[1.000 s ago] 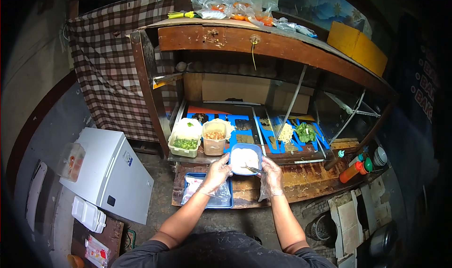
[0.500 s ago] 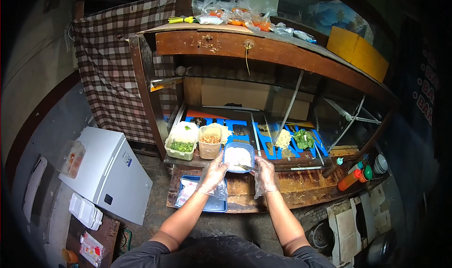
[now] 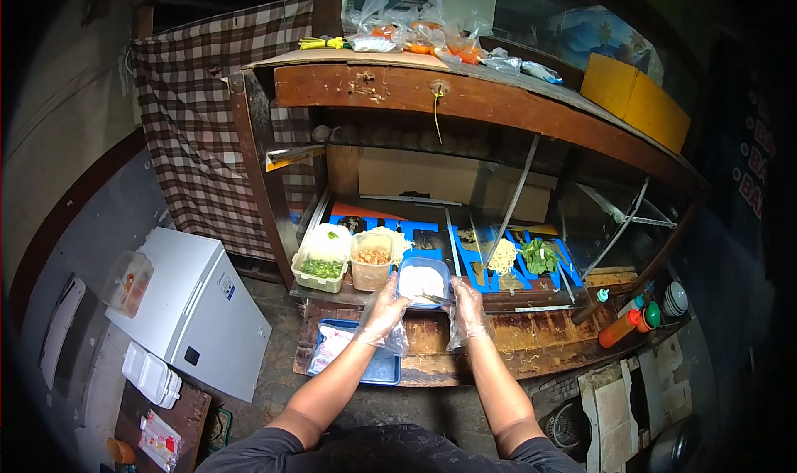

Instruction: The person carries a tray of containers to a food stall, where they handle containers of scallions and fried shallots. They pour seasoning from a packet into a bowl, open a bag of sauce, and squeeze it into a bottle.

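Observation:
A blue plastic tub (image 3: 424, 264) with white powdery contents is held up between my hands at the counter's front edge. My left hand (image 3: 386, 307), in a loose clear plastic glove, grips its left side. My right hand (image 3: 467, 305), gloved the same way, is closed at the right side, where the handle of a spoon (image 3: 433, 298) leans out of the tub. Left of the tub stand a container of brown crumbly bits (image 3: 371, 257) and a container of chopped greens (image 3: 321, 269). Noodles (image 3: 501, 257) and leafy greens (image 3: 539, 255) lie to the right on blue strips.
A wooden bench (image 3: 515, 340) runs below the counter, bearing a blue tray (image 3: 382, 368) with a plastic packet. Sauce bottles (image 3: 616, 332) stand at right. A white freezer (image 3: 199, 307) is on the left. Filled plastic bags (image 3: 423, 37) lie on the top shelf.
The view has shifted slightly, so the whole scene sits a little lower. My hands keep the same hold on the tub.

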